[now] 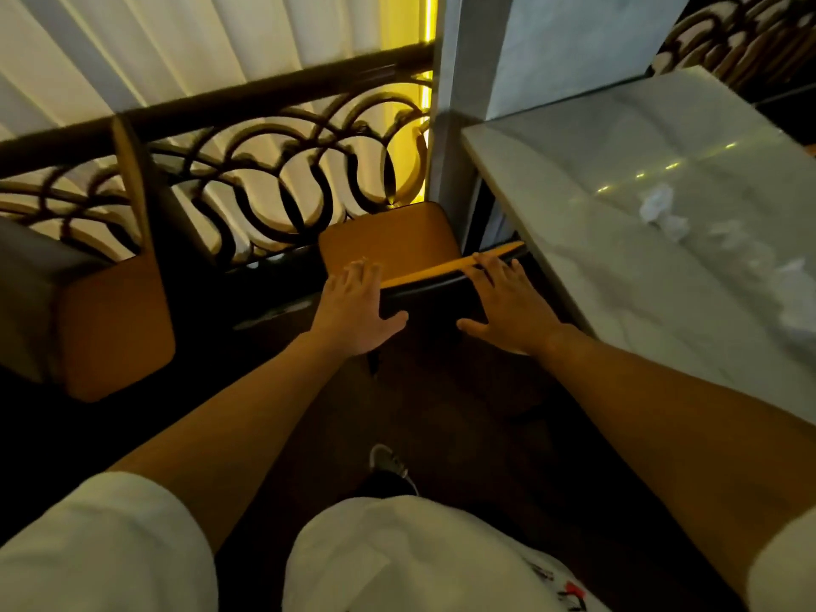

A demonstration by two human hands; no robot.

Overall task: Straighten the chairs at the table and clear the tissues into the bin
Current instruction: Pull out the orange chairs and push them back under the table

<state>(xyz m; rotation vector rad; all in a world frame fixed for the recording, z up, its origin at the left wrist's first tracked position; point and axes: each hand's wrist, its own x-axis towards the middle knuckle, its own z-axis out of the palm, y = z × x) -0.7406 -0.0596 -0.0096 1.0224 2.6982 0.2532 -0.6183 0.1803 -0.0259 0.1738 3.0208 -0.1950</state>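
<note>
A chair with an orange seat (388, 238) stands tucked beside the white marble table (596, 205), its thin backrest top (437, 270) facing me. My left hand (353, 311) lies flat on the backrest's left end, fingers spread and thumb out. At the right end my right hand (508, 307) does the same, fingertips over the top edge. Neither hand is closed around the backrest. Crumpled white tissues (662, 209) lie on the table, with more blurred white pieces (795, 298) nearer its right side. No bin is in view.
A second orange chair (115, 320) stands at the left, its back against a dark scrollwork railing (265, 183) with pale curtains behind. A grey pillar (459, 103) rises at the table's far corner. Dark floor and my shoe (391, 463) lie below my arms.
</note>
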